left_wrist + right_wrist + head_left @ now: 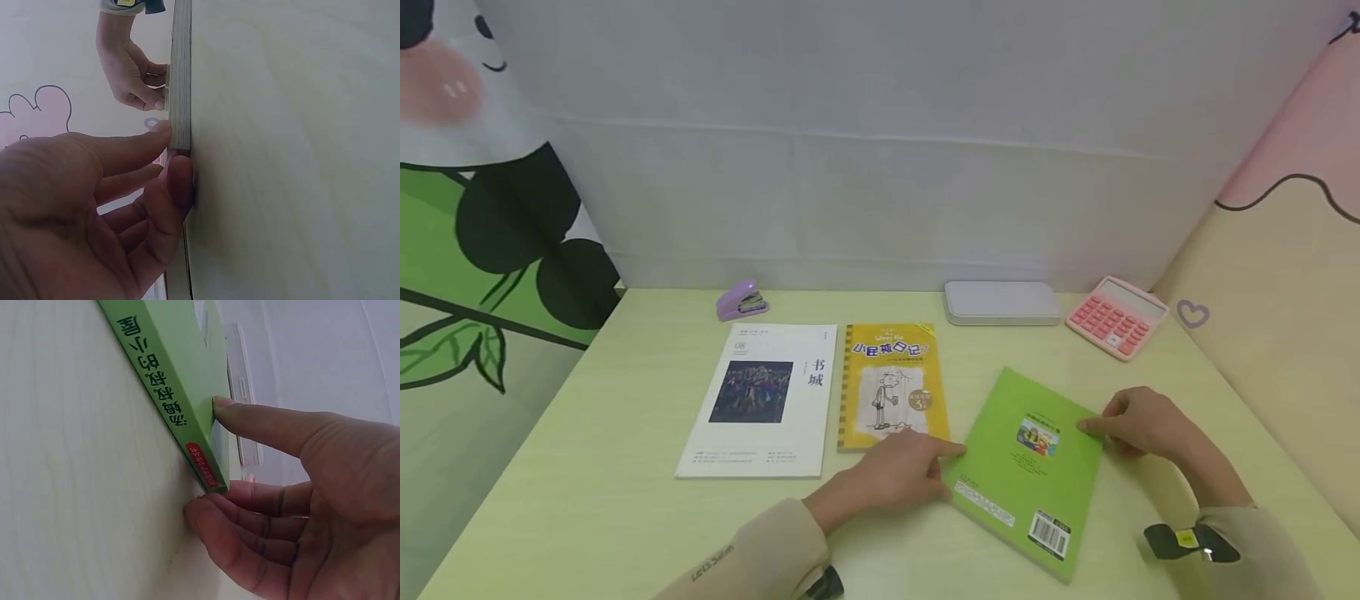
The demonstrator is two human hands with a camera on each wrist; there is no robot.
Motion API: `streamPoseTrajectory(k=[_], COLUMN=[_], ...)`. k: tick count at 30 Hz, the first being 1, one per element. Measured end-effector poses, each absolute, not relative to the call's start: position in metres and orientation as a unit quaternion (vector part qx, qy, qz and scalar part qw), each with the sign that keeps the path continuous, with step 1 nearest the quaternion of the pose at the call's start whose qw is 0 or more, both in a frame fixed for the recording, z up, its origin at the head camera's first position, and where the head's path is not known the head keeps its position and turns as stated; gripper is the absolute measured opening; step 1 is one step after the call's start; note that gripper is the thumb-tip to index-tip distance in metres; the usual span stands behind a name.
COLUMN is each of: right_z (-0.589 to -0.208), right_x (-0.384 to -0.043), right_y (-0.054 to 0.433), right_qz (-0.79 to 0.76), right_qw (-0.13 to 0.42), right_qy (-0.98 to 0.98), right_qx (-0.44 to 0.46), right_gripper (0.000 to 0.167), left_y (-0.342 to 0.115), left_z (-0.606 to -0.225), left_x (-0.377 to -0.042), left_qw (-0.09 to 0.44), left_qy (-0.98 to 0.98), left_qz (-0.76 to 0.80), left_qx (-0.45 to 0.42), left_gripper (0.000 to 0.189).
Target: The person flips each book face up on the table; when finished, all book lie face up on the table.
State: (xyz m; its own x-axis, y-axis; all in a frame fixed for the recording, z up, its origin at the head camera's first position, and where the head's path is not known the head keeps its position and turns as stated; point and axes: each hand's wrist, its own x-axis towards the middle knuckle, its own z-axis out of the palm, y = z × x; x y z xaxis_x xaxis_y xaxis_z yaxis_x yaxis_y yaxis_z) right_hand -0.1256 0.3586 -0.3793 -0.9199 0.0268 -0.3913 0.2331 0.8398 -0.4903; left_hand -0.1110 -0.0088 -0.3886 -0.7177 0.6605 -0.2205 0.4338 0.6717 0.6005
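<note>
In the head view, on the counter (587,500), a magazine (756,450) lies left of centre, the centre book (891,387) just right of it, and the slanted book (1026,475) lower right, between left hand (895,475) and right hand (1138,421). Behind them, left to right: stapler (741,301), flat case (1002,303), calculator (1117,318).

Smooth paper-covered green book (1028,483)

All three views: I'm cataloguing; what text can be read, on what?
"书城", "08": white magazine
"小屁孩日记", "Wimpy Kid", "3": yellow book
"汤姆叔叔的小屋": green book's spine
"LETS": left sleeve, next word unclear
Too small or blurred: red spine label, covers' other print, calculator keys
</note>
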Motion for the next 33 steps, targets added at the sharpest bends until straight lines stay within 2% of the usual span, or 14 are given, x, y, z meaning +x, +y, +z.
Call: streamPoseTrajectory(k=[12, 19, 26, 29, 31, 33], right_z=[-0.387, -0.396, -0.404, -0.406, -0.407, -0.408], right_x=[-0.125, -0.123, -0.12, -0.119, -0.118, -0.118], right_y=[0.373, 0.382, 0.395, 0.4, 0.405, 0.409], right_qz=[-0.37, -0.448, -0.514, -0.55, -0.578, -0.606], right_qw=[0.193, 0.195, 0.202, 0.207, 0.212, 0.219], right_qy=[0.904, 0.867, 0.832, 0.809, 0.788, 0.764], right_qx=[0.092, 0.095, 0.06, 0.027, -0.006, -0.041], right_gripper=[0.046, 0.038, 0.028, 0.019, 0.021, 0.03], left_y=[-0.005, -0.006, -0.007, -0.007, -0.008, -0.008], left_z=[-0.389, -0.39, -0.389, -0.389, -0.388, -0.388], left_x=[-0.111, -0.112, -0.112, -0.113, -0.113, -0.113], left_qw=[0.214, 0.22, 0.221, 0.222, 0.224, 0.226], left_qy=[0.889, 0.887, 0.888, 0.889, 0.888, 0.888], left_qz=[0.259, 0.26, 0.258, 0.257, 0.257, 0.258], left_qx=[0.311, 0.31, 0.31, 0.308, 0.307, 0.306], left_gripper=[0.063, 0.063, 0.062, 0.061, 0.061, 0.06])
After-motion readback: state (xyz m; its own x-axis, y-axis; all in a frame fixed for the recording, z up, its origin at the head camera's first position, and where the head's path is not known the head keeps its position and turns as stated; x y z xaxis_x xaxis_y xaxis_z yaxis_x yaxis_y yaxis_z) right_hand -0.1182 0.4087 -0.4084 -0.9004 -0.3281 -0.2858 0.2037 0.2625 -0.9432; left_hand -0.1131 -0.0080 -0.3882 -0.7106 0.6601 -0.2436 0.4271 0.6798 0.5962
